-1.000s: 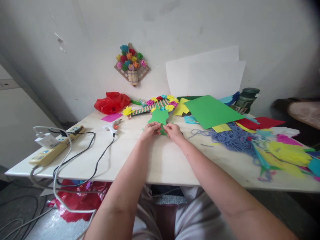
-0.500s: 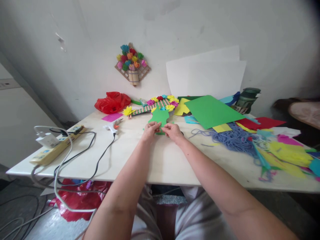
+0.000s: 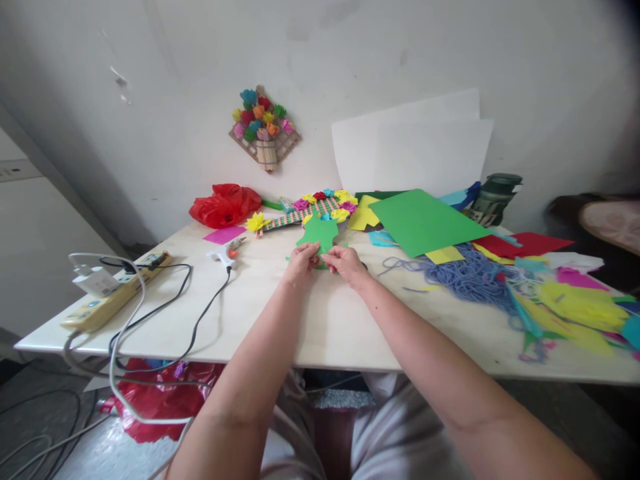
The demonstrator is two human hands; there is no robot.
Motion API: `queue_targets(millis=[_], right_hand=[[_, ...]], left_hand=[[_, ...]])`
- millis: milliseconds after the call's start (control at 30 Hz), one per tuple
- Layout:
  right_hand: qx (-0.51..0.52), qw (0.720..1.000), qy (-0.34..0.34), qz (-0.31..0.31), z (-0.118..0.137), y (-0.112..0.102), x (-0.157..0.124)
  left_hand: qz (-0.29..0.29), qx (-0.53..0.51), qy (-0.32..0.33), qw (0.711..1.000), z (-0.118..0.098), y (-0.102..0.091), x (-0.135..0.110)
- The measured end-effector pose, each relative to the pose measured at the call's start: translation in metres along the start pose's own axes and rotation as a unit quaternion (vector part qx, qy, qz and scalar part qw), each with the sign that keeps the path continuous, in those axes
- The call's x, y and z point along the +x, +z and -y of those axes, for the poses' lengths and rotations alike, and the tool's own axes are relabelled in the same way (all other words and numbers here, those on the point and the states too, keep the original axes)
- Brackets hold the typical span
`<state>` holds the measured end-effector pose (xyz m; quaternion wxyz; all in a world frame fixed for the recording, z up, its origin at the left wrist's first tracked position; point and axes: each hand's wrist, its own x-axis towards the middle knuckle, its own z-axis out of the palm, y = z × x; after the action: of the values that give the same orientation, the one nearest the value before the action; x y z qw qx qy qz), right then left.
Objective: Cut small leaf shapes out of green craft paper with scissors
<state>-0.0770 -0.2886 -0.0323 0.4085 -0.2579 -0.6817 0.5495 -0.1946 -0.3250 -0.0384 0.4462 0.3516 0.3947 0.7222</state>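
A cut piece of green paper (image 3: 321, 231) with a curved outline is held over the middle of the table. My left hand (image 3: 302, 261) pinches its near left part, thumb against fingers. On the near right part my right hand (image 3: 345, 261) grips it the same way, the two sets of fingertips almost meeting. Small green scraps show beside the hands. Just beyond the paper lies a woven strip craft (image 3: 300, 217) trimmed with yellow, pink, red and blue paper flowers. The part of the paper beneath my fingers is hidden.
A hot glue gun (image 3: 225, 256) and a power strip (image 3: 113, 293) with trailing cables lie left. A red plastic bag (image 3: 225, 205) is at the back. Right are a green sheet (image 3: 427, 223), blue-grey yarn (image 3: 465, 277), paper scraps (image 3: 575, 310) and a dark green bottle (image 3: 495, 199).
Almost nothing differs. Both hands keep their pinch on the green paper, with only a slight shift of the fingers.
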Motion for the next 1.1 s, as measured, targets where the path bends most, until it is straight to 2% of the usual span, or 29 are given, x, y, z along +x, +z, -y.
queue_targets(millis=[167, 367, 533, 667, 800, 900, 1100], right_hand=[[-0.014, 1.0, 0.011, -0.016, 0.0, 0.0, -0.002], [-0.002, 1.0, 0.005, 0.002, 0.002, 0.004, -0.002], [0.041, 0.998, 0.03, -0.047, -0.003, 0.0, 0.001], [0.073, 0.993, 0.037, -0.087, -0.007, -0.003, 0.003], [0.078, 0.994, 0.03, -0.07, -0.007, -0.004, 0.003], [0.076, 0.995, 0.032, -0.056, -0.007, -0.004, 0.003], [0.104, 0.99, 0.037, -0.082, -0.009, -0.006, 0.006]], left_hand=[[-0.021, 0.019, 0.015, 0.999, -0.002, 0.0, -0.001], [-0.04, -0.034, 0.0, 0.999, -0.001, -0.001, 0.0], [-0.056, -0.019, 0.009, 0.998, -0.006, -0.001, 0.0], [-0.019, 0.05, -0.007, 0.999, -0.005, -0.001, 0.0], [0.003, 0.102, -0.003, 0.995, -0.001, -0.005, 0.001], [0.01, 0.119, 0.013, 0.993, 0.0, -0.007, 0.002], [0.021, 0.116, 0.021, 0.993, -0.002, -0.007, 0.001]])
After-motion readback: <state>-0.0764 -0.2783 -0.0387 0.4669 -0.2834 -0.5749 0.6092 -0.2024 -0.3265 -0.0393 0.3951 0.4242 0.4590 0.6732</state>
